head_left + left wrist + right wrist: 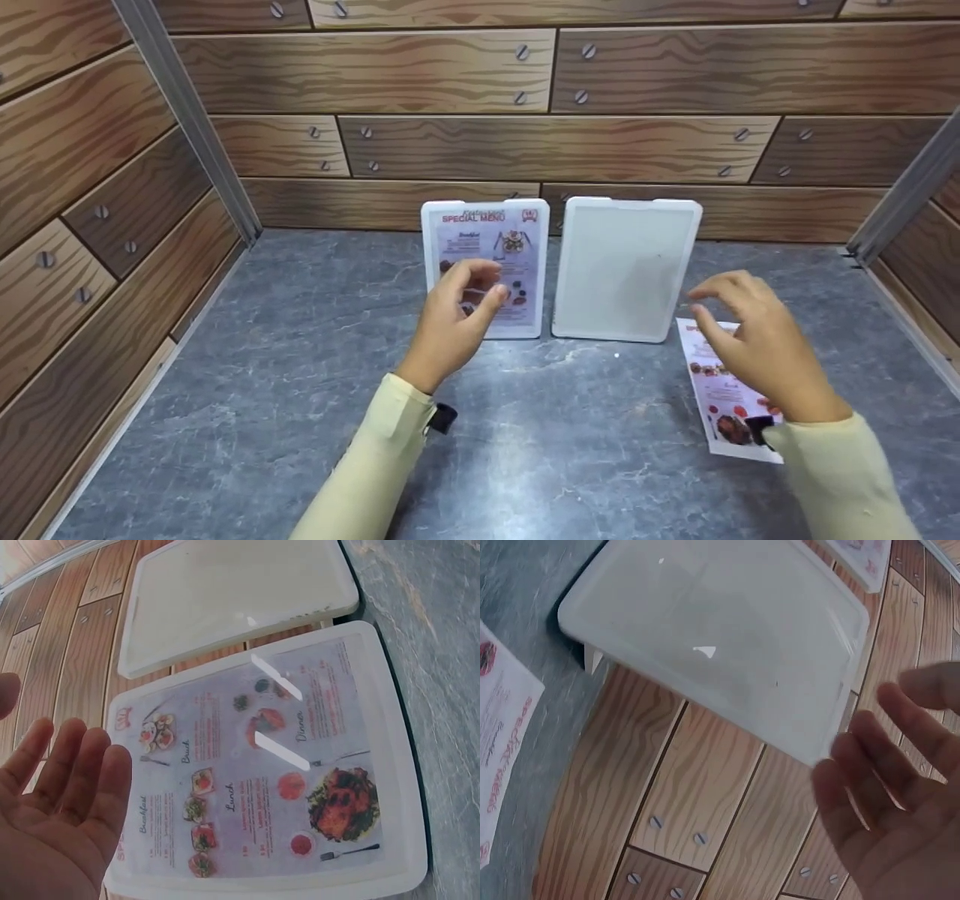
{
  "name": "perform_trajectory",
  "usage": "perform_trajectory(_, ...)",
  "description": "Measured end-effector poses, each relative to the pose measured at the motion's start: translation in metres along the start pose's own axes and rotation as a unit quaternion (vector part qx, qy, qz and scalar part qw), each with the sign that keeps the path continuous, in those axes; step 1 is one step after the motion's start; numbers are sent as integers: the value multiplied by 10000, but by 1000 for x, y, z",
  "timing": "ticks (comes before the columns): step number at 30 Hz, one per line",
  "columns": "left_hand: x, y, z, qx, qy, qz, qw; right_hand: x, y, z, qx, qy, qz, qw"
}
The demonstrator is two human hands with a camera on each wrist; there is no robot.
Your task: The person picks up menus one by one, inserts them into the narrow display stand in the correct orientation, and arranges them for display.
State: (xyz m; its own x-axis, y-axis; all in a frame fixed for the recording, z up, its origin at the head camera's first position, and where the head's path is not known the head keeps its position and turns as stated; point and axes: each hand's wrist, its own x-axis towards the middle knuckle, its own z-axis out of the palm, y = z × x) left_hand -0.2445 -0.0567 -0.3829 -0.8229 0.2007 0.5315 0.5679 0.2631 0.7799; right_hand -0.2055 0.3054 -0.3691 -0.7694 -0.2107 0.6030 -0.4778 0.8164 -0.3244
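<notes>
Two white-framed menu stands lean upright side by side at the back of the table. The left menu stand (525,300) bears a printed special menu with food pictures, seen close in the left wrist view. Blank and pale, the right menu stand (622,270) shows no print. My left hand (457,322) hovers in front of the left stand, fingers loosely bent, holding nothing. To the right of the blank stand, my right hand (765,345) hangs above a loose menu sheet (720,401), fingers relaxed and apart from it. The hand and sleeve hide part of that sheet.
A grey marbled table (300,360) spans the view. Wood-patterned walls (450,75) close it in at the back and both sides, with metal corner posts (199,124). A tiny white speck (616,355) lies before the blank stand.
</notes>
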Motion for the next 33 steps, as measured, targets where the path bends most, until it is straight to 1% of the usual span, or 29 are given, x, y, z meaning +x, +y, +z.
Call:
perform_trajectory(3,-1,0,-1,55,-125,-56,9999,-4,2,-3,-116,-762,289,9966)
perform_trajectory(7,-2,-1,0,215,-380,-130,9990,-9,9,-3,-136,-1646,693,9838)
perform_trajectory(9,-2,-2,1,279,-470,-128,9984,-10,14,-2,-167,-1988,794,9767)
perform_trajectory(12,-3,-3,4,353,-591,-100,9976,-12,22,0,-224,-2340,889,9679)
perform_trajectory(15,-4,-4,6,469,-778,-109,9958,-13,32,1,-294,-2583,1049,9599)
perform_trajectory(17,-5,-4,7,544,-949,-186,9938,-13,38,1,-375,-2700,1221,9544)
perform_trajectory(21,-6,-6,10,649,-1333,-334,9884,-15,50,-2,-607,-2850,1775,9400)
perform_trajectory(24,-7,-8,14,714,-1610,-450,9833,-17,60,-7,-756,-2982,2276,9239)
perform_trajectory(26,-9,-8,16,794,-1797,-472,9794,-19,68,-9,-800,-3111,2540,9123)
perform_trajectory(29,-10,-9,19,864,-2104,-459,9727,-21,79,-12,-852,-3380,2794,8947)
perform_trajectory(31,-11,-10,19,879,-2301,-419,9683,-22,85,-13,-836,-3488,2887,8877)
perform_trajectory(33,-12,-11,19,854,-2473,-425,9642,-22,89,-13,-701,-3516,3136,8793)
